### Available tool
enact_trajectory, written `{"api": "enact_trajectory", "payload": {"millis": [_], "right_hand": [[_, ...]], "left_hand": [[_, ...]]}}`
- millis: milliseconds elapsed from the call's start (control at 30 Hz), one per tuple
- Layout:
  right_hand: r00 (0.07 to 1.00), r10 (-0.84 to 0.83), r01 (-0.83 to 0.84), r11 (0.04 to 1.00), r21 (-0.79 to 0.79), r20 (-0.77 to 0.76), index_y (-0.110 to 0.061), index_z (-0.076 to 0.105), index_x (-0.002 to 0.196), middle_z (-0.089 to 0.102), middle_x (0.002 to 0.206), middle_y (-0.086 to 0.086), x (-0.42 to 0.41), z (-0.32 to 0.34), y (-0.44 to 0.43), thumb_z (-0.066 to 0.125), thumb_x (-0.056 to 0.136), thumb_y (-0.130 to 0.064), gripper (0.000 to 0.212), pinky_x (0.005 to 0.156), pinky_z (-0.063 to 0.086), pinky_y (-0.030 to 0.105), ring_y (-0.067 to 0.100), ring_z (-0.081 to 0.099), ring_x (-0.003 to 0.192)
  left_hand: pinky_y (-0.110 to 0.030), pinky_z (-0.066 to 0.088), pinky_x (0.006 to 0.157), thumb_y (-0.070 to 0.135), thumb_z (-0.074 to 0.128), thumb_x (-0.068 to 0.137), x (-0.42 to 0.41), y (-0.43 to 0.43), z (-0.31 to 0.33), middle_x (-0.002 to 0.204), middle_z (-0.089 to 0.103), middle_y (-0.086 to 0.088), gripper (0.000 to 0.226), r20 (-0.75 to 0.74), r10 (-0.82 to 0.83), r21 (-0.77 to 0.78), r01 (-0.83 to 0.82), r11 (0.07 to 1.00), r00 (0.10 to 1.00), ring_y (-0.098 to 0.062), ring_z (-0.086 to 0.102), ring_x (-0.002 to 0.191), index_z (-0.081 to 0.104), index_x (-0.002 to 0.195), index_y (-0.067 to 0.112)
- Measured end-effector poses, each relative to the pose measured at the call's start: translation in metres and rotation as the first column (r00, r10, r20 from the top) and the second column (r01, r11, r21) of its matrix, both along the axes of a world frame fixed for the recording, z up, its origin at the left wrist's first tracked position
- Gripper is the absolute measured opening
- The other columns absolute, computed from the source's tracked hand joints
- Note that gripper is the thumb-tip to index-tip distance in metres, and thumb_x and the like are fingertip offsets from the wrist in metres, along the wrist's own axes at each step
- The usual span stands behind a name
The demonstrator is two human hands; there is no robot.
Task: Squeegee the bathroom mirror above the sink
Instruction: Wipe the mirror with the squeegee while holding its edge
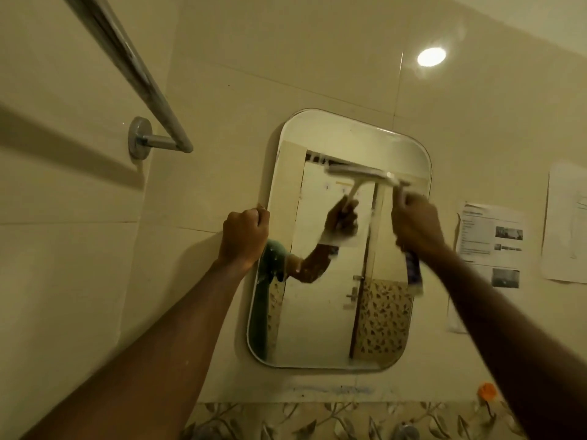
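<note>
The rounded wall mirror [336,312] sits mid-view on cream tile, with a chrome towel bar [127,58] at ten o'clock from it and printed paper sheets [490,242] at three o'clock. My left hand [244,236] is curled round the mirror's nine o'clock edge. My right hand [416,223] is clamped on the handle of the white squeegee [365,173], whose blurred blade lies across the glass toward one o'clock.

The light is dim, warm and yellowish. A round lamp glare [431,56] shines off the glossy wall tile [286,58] at upper right. The towel rail [127,55] throws a broad, soft shadow leftward. The right hand [416,222] and the squeegee [359,173] are smeared by blur, and wide-angle distortion bends straight lines near the edges.
</note>
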State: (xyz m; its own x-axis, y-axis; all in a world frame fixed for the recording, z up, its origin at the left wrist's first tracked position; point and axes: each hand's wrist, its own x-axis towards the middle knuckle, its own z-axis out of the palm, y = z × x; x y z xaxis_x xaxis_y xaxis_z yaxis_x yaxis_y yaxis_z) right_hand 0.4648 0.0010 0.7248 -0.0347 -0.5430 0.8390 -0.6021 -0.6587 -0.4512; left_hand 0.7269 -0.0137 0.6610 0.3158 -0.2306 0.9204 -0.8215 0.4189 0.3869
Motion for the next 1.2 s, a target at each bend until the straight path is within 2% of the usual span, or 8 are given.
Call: {"api": "enact_trajectory", "payload": {"millis": [167,367,467,600,800,1000,1100,1200], "right_hand": [[0.998,-0.06,0.06,0.997,-0.042,-0.008,-0.016,0.049,0.072,0.051,0.061,0.006,0.005,0.055,-0.009,0.029,0.105,-0.036,0.043,0.045,0.049,0.03,0.016,0.05,0.045],[1.0,-0.007,0.006,0.998,0.059,0.011,-0.015,0.053,0.074,0.053,0.055,0.005,0.005,-0.088,-0.01,0.033,0.104,-0.031,0.039,0.038,0.046,0.027,0.013,0.048,0.04],[1.0,-0.008,0.009,0.984,0.18,-0.011,-0.015,0.057,0.083,0.063,0.066,0.008,0.005,-0.154,0.006,0.034,0.102,-0.033,0.035,0.05,0.058,0.04,0.021,0.063,0.054],[1.0,-0.006,0.004,0.973,0.23,0.005,-0.014,0.058,0.08,0.061,0.067,0.007,0.002,-0.137,0.016,0.033,0.103,-0.037,0.041,0.05,0.055,0.035,0.02,0.06,0.055],[1.0,0.017,-0.019,0.995,0.097,0.019,-0.016,0.05,0.074,0.05,0.061,0.005,0.006,-0.053,0.003,0.032,0.104,-0.035,0.04,0.049,0.045,0.031,0.017,0.047,0.05],[0.999,-0.026,0.02,0.982,0.19,0.029,-0.014,0.056,0.08,0.061,0.064,0.01,0.012,-0.161,0.005,0.034,0.103,-0.03,0.036,0.05,0.055,0.041,0.024,0.06,0.052],[0.995,-0.099,0.092,0.95,0.299,0.007,-0.018,0.053,0.077,0.06,0.065,0.003,0.011,-0.206,0.018,0.035,0.103,-0.031,0.034,0.047,0.047,0.029,0.016,0.058,0.056],[0.998,-0.06,0.066,0.939,0.338,-0.029,-0.018,0.053,0.077,0.055,0.063,-0.002,0.004,-0.203,0.027,0.033,0.103,-0.033,0.036,0.046,0.035,0.018,0.008,0.052,0.054]], "left_hand": [[-0.015,0.02,0.042,0.017,0.04,0.099,0.001,0.001,0.003,0.044,0.04,0.0,0.047,-0.001,-0.017,0.008,0.017,1.0,1.0,-0.003,0.034,0.038,0.06,0.06,-0.002],[-0.014,0.024,0.042,0.018,0.041,0.099,0.001,-0.005,0.001,0.048,0.047,-0.003,0.046,-0.015,-0.017,-0.011,0.017,1.0,1.0,-0.003,0.038,0.039,0.063,0.065,-0.004],[-0.014,0.027,0.043,0.019,0.042,0.099,0.0,-0.006,-0.001,0.05,0.051,-0.006,0.047,0.007,0.005,-0.037,-0.005,0.999,1.0,-0.013,0.044,0.041,0.063,0.065,-0.004],[-0.019,0.036,0.044,0.019,0.042,0.099,0.002,-0.005,-0.001,0.054,0.061,-0.016,0.047,0.027,0.007,-0.054,-0.005,0.999,1.0,-0.018,0.051,0.045,0.064,0.066,-0.005],[-0.013,0.031,0.043,0.019,0.04,0.1,-0.001,-0.001,-0.001,0.058,0.064,-0.017,0.046,0.013,0.018,-0.04,-0.017,0.999,1.0,-0.015,0.05,0.048,0.066,0.071,-0.006],[-0.016,0.027,0.043,0.018,0.04,0.1,-0.005,-0.001,-0.002,0.062,0.066,-0.02,0.045,0.011,0.052,-0.039,-0.051,0.998,0.999,-0.019,0.052,0.049,0.067,0.074,-0.007],[-0.025,0.031,0.049,0.018,0.04,0.099,-0.006,0.0,0.0,0.064,0.067,-0.022,0.046,0.0,0.077,-0.042,-0.077,0.996,0.997,-0.017,0.048,0.051,0.067,0.073,-0.008],[-0.018,0.024,0.044,0.016,0.041,0.099,-0.007,0.002,-0.002,0.063,0.067,-0.024,0.045,0.016,0.088,-0.043,-0.087,0.995,0.996,-0.016,0.044,0.05,0.067,0.073,-0.008]]}}
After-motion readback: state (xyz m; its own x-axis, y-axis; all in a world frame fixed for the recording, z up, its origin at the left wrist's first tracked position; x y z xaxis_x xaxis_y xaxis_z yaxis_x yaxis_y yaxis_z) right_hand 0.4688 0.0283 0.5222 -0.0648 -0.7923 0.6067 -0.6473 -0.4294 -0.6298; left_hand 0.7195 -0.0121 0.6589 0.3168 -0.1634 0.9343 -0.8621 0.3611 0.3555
